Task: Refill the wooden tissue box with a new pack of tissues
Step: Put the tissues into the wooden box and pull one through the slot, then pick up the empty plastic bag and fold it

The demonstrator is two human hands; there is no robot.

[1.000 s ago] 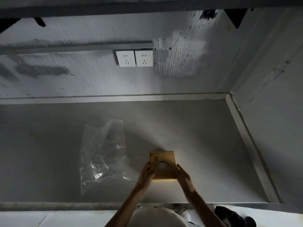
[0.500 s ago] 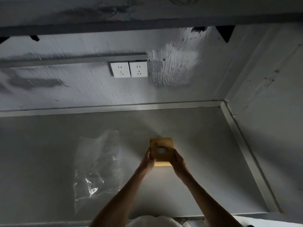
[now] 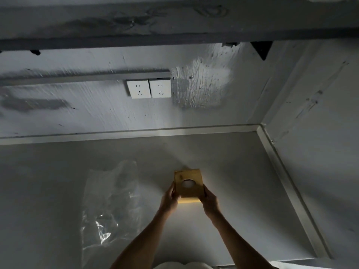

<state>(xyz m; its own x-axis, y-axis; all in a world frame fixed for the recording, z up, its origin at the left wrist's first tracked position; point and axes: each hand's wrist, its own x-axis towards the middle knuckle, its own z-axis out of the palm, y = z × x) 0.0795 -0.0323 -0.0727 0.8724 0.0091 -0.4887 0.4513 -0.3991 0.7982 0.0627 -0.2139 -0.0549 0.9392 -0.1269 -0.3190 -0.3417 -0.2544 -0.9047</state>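
The wooden tissue box (image 3: pixel 191 192) is a small square yellow-brown box with a round hole in its top, through which white tissue shows. It sits on the grey table (image 3: pixel 242 191) near the middle. My left hand (image 3: pixel 169 199) grips its left side and my right hand (image 3: pixel 209 200) grips its right side, fingers curled round the edges. An empty clear plastic wrapper (image 3: pixel 110 206) lies flat on the table to the left of the box.
A white wall with two white power sockets (image 3: pixel 149 88) rises behind the table. A pale rim (image 3: pixel 281 171) runs along the table's right side against a side wall. A dark shelf edge (image 3: pixel 174 37) hangs overhead.
Both hands have carried the box away from me, further onto the table. My arms are stretched out more and the view has tilted up.
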